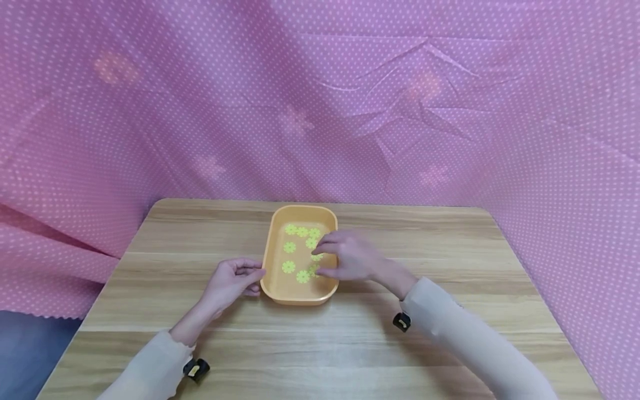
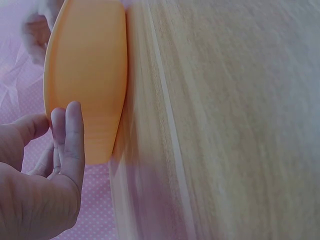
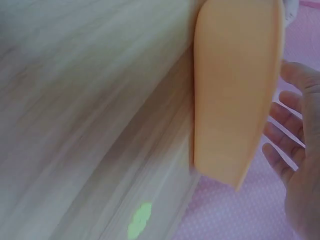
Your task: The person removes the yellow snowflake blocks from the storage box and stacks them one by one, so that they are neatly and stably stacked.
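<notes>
An orange plastic tray (image 1: 295,291) sits on the wooden table with several yellow-green flower-shaped pieces (image 1: 289,247) spread over its floor. At its left rim my left hand (image 1: 232,283) pinches the edge, thumb on the inner side and fingertips (image 2: 74,112) against the outer wall. My right hand (image 1: 352,256) reaches over the right rim, fingers spread and slightly bent above the pieces on that side, partly covering them. Nothing shows between those fingers in the right wrist view. One more green flower piece (image 3: 139,220) lies on the table outside the tray.
The light wood table (image 1: 200,233) has rounded far corners. A pink dotted cloth (image 1: 320,111) hangs behind it and along both sides. Dark blue fabric (image 1: 30,350) shows at the lower left. Each sleeve carries a small black device (image 1: 401,321) at the wrist.
</notes>
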{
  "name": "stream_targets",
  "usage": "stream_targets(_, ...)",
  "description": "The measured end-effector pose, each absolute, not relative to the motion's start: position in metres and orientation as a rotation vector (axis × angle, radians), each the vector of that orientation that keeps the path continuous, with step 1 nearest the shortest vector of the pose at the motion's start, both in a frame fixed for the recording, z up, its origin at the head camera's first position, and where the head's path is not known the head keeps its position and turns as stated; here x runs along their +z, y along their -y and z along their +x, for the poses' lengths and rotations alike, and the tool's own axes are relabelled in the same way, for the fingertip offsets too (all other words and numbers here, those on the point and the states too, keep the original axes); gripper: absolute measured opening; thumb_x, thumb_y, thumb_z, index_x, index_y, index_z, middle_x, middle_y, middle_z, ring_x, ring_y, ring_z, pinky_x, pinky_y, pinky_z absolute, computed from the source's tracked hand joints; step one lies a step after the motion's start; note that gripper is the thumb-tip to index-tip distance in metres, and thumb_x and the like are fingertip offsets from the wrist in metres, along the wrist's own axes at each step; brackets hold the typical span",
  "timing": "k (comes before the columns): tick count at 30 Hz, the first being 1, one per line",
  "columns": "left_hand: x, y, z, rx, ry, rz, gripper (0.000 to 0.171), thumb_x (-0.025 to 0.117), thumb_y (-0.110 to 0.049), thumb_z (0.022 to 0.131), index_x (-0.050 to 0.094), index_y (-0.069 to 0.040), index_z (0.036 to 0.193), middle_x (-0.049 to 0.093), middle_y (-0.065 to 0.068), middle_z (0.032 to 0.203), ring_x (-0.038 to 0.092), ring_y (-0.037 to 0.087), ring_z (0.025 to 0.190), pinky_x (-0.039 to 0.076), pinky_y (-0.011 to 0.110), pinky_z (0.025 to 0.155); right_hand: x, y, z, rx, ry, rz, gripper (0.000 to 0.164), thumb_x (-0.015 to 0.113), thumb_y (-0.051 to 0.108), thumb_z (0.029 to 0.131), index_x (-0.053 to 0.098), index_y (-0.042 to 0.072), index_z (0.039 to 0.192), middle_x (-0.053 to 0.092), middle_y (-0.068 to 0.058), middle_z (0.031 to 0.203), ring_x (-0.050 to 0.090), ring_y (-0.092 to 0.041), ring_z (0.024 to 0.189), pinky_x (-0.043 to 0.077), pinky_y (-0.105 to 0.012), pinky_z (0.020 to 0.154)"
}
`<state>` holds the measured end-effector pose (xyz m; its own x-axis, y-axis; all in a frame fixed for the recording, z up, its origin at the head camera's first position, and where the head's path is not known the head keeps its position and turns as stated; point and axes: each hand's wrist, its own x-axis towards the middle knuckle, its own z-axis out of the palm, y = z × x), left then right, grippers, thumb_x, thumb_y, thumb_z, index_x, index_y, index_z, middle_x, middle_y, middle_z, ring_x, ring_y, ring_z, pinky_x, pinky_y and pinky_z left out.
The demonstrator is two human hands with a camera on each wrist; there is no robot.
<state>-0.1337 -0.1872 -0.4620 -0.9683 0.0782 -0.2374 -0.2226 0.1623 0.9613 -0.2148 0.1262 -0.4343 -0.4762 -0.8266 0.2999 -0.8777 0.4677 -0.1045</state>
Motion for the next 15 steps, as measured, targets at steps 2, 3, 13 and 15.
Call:
stream_targets(2, -0.462, 0.187, -0.134, 1.887, -2.208, -0.136, 0.035, 0.07, -0.005, 0.099, 0.062, 0.015, 0.126, 0.077, 0.015, 0.1, 0.073, 0.012, 0.069, 0.07, 0.029, 0.071, -0.437, -0.12, -0.215, 0.356, 2.559, 1.485, 0.042, 0.082, 0.047, 0.088, 0.078, 0.018, 0.118, 0.077, 0.001, 0.121, 0.071, -0.019, 0.116, 0.06, -0.037, 0.108)
stream_targets(3, -0.462, 0.186, -0.134, 1.886, -2.208, -0.138, 0.034, 0.07, -0.005, 0.099, 0.062, 0.015, 0.126, 0.077, 0.015, 0.099, 0.073, 0.012, 0.069, 0.07, 0.029, 0.071, -0.438, -0.117, -0.215, 0.36, 2.585, 1.489, 0.041, 0.082, 0.046, 0.088, 0.078, 0.018, 0.119, 0.077, 0.001, 0.121, 0.071, -0.02, 0.116, 0.06, -0.038, 0.108)
stream_targets(13, -0.461, 0.187, -0.134, 1.89, -2.205, -0.123, 0.036, 0.071, -0.007, 0.099, 0.062, 0.016, 0.125, 0.077, 0.014, 0.098, 0.072, 0.011, 0.069, 0.07, 0.028, 0.071, -0.441, -0.096, -0.22, 0.313, 2.815, 1.519, 0.04, 0.082, 0.043, 0.089, 0.077, 0.021, 0.122, 0.077, 0.004, 0.123, 0.07, -0.017, 0.116, 0.061, -0.035, 0.105)
stream_targets(15, -0.461, 0.187, -0.135, 1.888, -2.204, -0.128, 0.035, 0.071, -0.007, 0.099, 0.062, 0.015, 0.126, 0.076, 0.014, 0.098, 0.072, 0.011, 0.069, 0.07, 0.028, 0.071, -0.44, -0.092, -0.223, 0.316, 2.863, 1.524, 0.04, 0.083, 0.04, 0.088, 0.077, 0.02, 0.123, 0.077, 0.003, 0.123, 0.071, -0.017, 0.115, 0.061, -0.035, 0.104)
